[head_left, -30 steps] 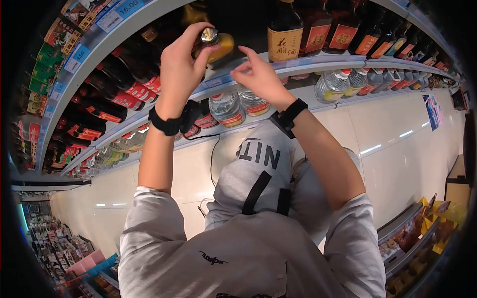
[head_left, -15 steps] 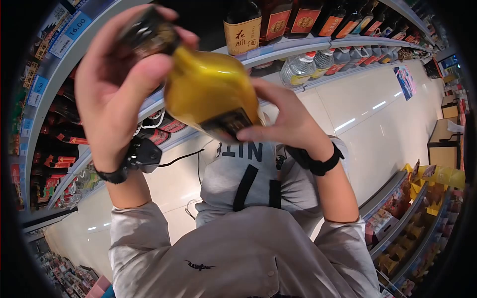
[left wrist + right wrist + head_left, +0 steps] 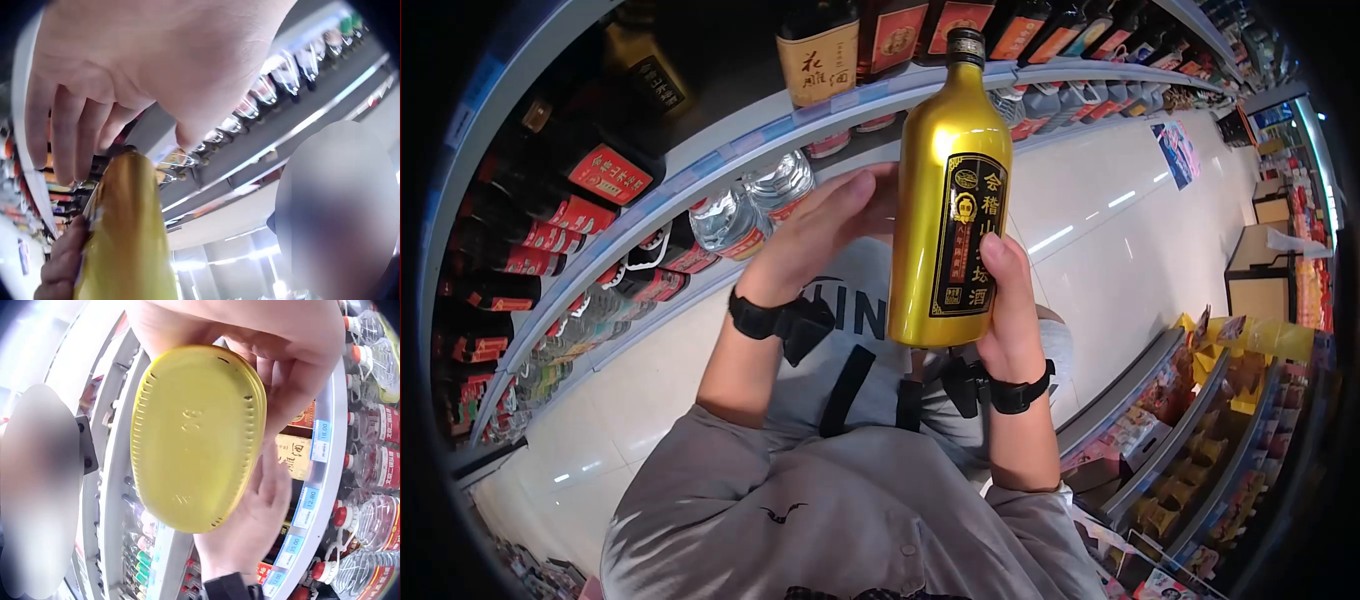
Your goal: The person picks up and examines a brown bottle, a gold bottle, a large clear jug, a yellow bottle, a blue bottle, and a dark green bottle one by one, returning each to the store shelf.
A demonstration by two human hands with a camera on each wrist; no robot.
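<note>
A gold bottle [image 3: 945, 220] with a dark cap and a black label with gold characters stands upright before the chest in the head view. My right hand [image 3: 1015, 310] grips its lower part, thumb across the label's edge and fingers behind. In the right wrist view the bottle's yellow oval base [image 3: 194, 444] faces the camera, beneath the right hand [image 3: 294, 344]. My left hand [image 3: 830, 225] is at the bottle's left side, its fingertips hidden behind the glass. From the left wrist, the left hand [image 3: 144, 69] shows loosely bent fingers apart from the bottle [image 3: 128, 231].
Dark bottles with red labels [image 3: 610, 170] line the shelf at left, beside another gold bottle [image 3: 650, 75]. A bottle with a tan label [image 3: 818, 60] stands at the back. Clear jugs [image 3: 730, 220] fill the lower shelf. Packaged goods occupy a rack [image 3: 1180, 440] at right.
The gold bottle has come off the shelf side toward the chest and turned upright, label showing. The left hand has let go of its neck; the right hand now holds it. The view has shifted right.
</note>
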